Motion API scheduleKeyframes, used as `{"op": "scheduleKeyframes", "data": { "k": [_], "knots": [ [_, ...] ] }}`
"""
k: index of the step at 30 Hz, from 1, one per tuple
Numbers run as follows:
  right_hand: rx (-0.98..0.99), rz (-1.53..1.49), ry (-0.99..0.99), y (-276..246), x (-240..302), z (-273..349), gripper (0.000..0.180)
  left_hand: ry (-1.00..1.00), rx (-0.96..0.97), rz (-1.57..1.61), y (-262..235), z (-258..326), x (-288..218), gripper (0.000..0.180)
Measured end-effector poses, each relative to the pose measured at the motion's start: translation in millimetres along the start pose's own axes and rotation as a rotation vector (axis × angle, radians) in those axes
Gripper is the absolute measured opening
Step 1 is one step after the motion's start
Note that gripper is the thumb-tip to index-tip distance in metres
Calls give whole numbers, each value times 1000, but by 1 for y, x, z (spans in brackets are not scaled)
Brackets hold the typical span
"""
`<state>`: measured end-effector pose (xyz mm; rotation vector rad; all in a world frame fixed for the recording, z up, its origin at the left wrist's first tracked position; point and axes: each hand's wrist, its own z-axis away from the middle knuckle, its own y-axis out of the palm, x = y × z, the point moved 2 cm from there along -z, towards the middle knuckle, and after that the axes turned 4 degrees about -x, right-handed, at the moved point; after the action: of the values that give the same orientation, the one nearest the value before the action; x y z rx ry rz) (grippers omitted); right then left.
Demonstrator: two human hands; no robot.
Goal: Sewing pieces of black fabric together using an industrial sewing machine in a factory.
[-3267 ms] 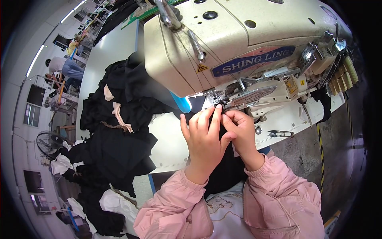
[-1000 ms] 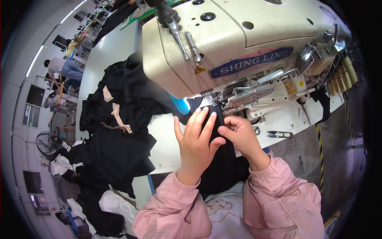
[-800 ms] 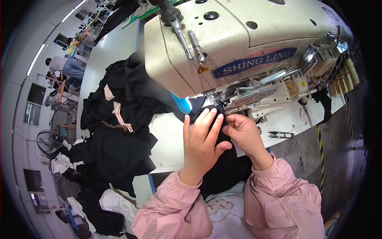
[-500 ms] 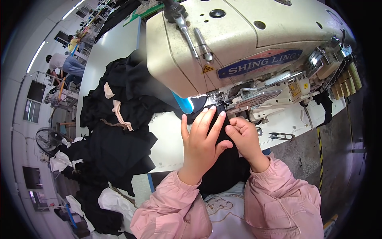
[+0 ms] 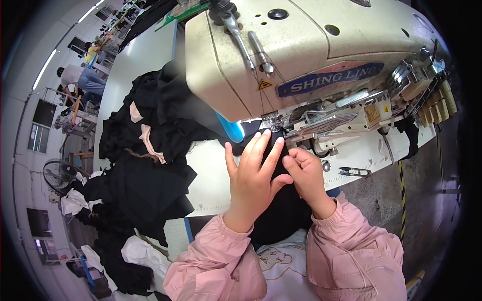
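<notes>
Black woven fabric piece [image 5: 273, 150] lies on white surface [image 5: 211, 170] under needle of cream metal sewing machine [image 5: 301, 65] | left hand [image 5: 253, 178] flat, fingers spread, pressing fabric | right hand [image 5: 307, 175] curled, pinching fabric edge | small metal thread snips [image 5: 354, 172] near right.

Much of the black cloth [image 5: 281, 215] is hidden under the left hand [image 5: 251, 183] and right hand [image 5: 309, 178]. The needle cannot be seen.

sewing machine head [image 5: 301, 55] blocks ahead, black garment pile [image 5: 145, 165] left, bare table [image 5: 211, 175] between
</notes>
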<state>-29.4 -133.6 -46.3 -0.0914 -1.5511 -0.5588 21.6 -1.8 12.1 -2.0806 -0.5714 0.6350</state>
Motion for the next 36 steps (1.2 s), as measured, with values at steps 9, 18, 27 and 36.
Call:
{"op": "scheduleKeyframes", "data": {
  "k": [9,18,27,36],
  "knots": [
    [2,-109,15,3,-1,0,16,-14,13,-3,-1,-1,2,71],
    [18,-164,5,4,-3,-5,19,-8,28,6,1,-3,5,70],
    [28,-116,35,-2,-12,-7,16,53,-47,13,4,2,11,68],
    [50,-36,10,-1,-4,-8,18,75,-20,42,0,4,10,68]
  ]
}}
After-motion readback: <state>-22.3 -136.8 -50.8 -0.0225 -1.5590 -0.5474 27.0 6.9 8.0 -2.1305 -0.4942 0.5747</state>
